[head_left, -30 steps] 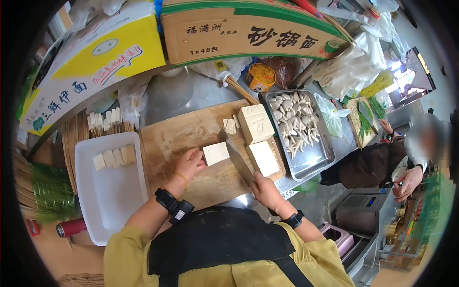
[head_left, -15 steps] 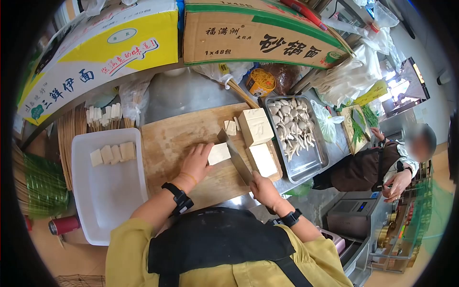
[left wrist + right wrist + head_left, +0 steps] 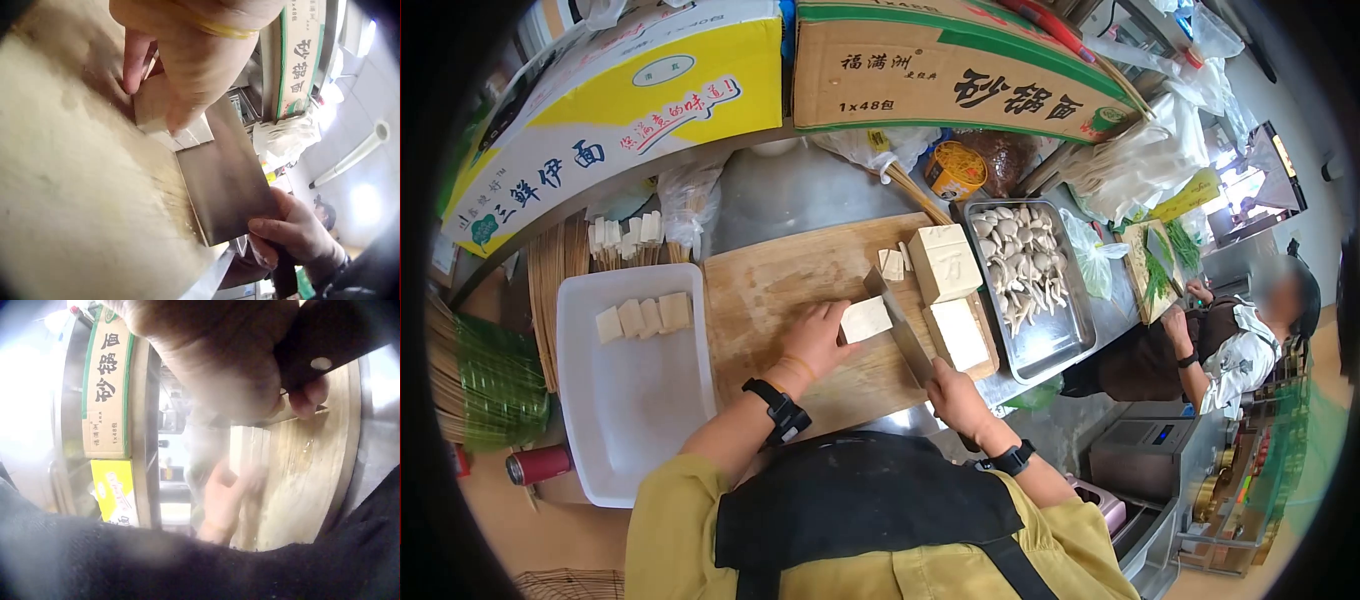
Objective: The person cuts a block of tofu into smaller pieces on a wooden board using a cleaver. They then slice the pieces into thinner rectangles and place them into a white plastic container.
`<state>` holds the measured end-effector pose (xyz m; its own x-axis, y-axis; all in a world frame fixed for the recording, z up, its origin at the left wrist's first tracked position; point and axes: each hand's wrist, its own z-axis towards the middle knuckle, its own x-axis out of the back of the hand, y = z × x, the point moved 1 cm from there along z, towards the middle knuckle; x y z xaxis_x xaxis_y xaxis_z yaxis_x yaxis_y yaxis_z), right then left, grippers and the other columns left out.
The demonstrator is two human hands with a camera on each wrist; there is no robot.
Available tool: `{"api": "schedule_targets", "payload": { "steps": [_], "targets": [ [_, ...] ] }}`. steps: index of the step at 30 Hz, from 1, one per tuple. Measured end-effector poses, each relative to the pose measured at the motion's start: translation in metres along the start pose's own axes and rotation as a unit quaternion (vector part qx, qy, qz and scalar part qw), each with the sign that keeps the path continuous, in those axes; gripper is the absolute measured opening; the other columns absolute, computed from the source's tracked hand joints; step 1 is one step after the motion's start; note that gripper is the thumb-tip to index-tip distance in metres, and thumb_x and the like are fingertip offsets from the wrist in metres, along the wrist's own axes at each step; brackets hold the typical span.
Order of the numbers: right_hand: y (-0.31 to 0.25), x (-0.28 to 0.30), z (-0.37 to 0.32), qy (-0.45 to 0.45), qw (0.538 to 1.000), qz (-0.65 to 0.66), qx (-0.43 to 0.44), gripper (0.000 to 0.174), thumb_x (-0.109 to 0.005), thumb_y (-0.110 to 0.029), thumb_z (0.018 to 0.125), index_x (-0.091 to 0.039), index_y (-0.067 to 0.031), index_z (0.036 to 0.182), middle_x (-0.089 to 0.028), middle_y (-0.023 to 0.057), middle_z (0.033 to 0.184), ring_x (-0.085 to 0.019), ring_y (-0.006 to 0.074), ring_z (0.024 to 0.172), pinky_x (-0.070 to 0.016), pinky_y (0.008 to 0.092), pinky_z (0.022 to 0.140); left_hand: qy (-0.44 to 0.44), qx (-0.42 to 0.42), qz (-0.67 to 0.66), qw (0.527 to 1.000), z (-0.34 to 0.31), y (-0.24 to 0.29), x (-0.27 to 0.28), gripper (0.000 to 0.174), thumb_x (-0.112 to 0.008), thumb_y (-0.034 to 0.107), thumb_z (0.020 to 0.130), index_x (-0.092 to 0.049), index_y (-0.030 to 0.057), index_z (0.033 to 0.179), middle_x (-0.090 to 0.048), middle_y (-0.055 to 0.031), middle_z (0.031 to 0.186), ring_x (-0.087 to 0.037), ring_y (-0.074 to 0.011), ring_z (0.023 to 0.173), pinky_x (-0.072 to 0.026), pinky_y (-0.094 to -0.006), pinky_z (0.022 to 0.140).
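Observation:
On the wooden cutting board (image 3: 760, 265), my left hand (image 3: 812, 342) holds a small white tofu block (image 3: 866, 320) from its left side. In the left wrist view, thumb and fingers straddle the tofu (image 3: 152, 106), which shows thin cut lines near the blade. My right hand (image 3: 962, 400) grips the dark handle (image 3: 331, 344) of a cleaver. Its broad blade (image 3: 219, 178) stands on edge against the tofu's right end. Two larger tofu blocks, one behind (image 3: 945, 262) and one in front (image 3: 958, 338), sit right of the blade. Small tofu slices (image 3: 891, 264) lie beyond it.
A white plastic bin (image 3: 568, 400) with several tofu pieces stands left of the board. Right of it sits a metal tray (image 3: 1050, 360) of mushrooms. Cardboard boxes (image 3: 960, 75) rest on a shelf above. Another person (image 3: 1190, 350) stands at the right by chopped greens.
My left hand has shifted from the tofu's near left corner to further up along its left side. The cleaver stays about where it was. The other person's arm has moved.

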<state>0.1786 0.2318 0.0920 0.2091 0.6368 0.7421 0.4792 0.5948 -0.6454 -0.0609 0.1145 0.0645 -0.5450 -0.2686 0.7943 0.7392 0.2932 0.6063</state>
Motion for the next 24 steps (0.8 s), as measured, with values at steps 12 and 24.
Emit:
{"api": "schedule_targets", "payload": {
  "steps": [12,24],
  "targets": [
    [0.002,-0.004,-0.001,0.018,1.0,0.019,-0.006,0.011,-0.05,-0.005,0.091,-0.043,0.0013,0.097,-0.057,0.0147,0.061,-0.061,0.0241,0.049,-0.0485,0.0342,0.048,0.06,0.01,0.021,0.998,-0.008,0.005,-0.014,0.068,-0.078,0.028,0.072,-0.048,0.0016,0.127,-0.058,-0.018,0.12,-0.055,-0.0331,0.11,-0.0467,-0.0398,0.093],
    [-0.062,0.025,-0.019,0.018,0.973,0.201,-0.115,0.018,-0.053,-0.006,0.095,-0.045,0.0031,0.107,-0.057,0.0072,0.06,-0.057,0.0127,0.048,-0.0454,0.0274,0.045,0.114,0.195,-0.366,0.903,-0.009,-0.012,-0.042,0.043,-0.078,0.016,0.076,-0.059,-0.0016,0.11,-0.067,-0.0081,0.093,-0.065,-0.0152,0.081,-0.0535,-0.0288,0.076]
  ]
}}
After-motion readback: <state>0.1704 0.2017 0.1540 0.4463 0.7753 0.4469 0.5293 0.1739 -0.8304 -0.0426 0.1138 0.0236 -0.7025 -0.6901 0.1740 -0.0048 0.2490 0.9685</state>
